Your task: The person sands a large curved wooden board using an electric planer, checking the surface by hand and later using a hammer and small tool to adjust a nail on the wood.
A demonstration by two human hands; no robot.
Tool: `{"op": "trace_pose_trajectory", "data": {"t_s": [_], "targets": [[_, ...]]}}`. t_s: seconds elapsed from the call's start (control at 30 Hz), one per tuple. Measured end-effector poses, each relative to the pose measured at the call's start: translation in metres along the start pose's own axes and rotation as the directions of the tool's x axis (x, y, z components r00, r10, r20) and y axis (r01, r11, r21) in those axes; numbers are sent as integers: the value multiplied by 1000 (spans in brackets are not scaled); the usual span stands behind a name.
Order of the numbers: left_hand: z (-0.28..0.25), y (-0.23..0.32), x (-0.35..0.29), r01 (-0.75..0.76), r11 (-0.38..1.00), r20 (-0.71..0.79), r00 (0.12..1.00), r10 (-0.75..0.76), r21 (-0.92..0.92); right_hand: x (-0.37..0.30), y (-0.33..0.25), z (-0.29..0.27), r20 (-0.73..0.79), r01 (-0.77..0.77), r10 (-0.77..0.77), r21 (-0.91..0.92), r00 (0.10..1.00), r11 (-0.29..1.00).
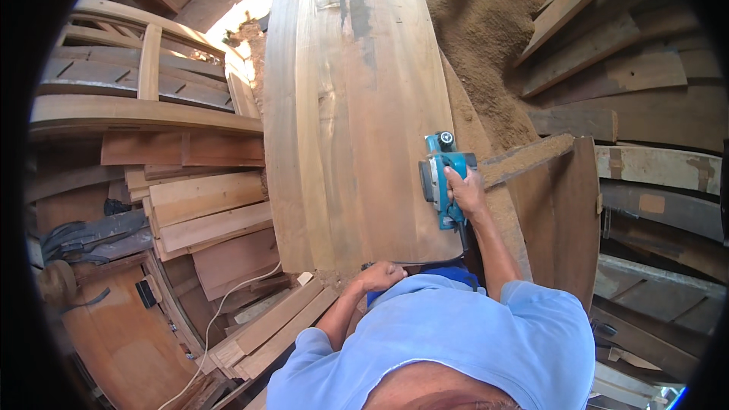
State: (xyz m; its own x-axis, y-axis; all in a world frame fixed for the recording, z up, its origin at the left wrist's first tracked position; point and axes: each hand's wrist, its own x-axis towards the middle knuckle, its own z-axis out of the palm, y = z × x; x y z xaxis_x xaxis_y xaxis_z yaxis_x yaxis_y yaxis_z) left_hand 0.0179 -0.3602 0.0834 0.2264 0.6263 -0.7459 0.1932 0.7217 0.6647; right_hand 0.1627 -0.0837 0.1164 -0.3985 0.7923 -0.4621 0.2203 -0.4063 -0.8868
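A teal electric hand planer (444, 182) rests on the wide wooden panel (364, 144), close to its right edge. My right hand (466, 188) is wrapped round the planer's handle. From the tool's rear a black power cord (425, 263) runs left along the panel's near edge. At that edge, in front of my waist, my left hand (382, 276) is closed, and the cord seems to pass into its fingers. The panel is made of several lengthwise boards, with dark grey patches (357, 4) toward the far end.
Stacked planks (213, 212) and a wooden frame (148, 68) stand on the left. A white cable (220, 307) winds past them. Right of the panel are sawdust heaps (486, 38), a slanting wooden bar (524, 159) and leaning boards (645, 76).
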Motion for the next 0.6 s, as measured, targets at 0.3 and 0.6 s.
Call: {"op": "trace_pose_trajectory", "data": {"t_s": [0.3, 0.6], "targets": [[-105, 0, 95, 171, 756, -697, 552, 457, 631, -14, 27, 18, -17, -14, 13, -95, 1000, 995], [-199, 59, 211, 323, 632, -706, 417, 573, 704, -22, 61, 5, 14, -39, 41, -138, 999, 990]]}}
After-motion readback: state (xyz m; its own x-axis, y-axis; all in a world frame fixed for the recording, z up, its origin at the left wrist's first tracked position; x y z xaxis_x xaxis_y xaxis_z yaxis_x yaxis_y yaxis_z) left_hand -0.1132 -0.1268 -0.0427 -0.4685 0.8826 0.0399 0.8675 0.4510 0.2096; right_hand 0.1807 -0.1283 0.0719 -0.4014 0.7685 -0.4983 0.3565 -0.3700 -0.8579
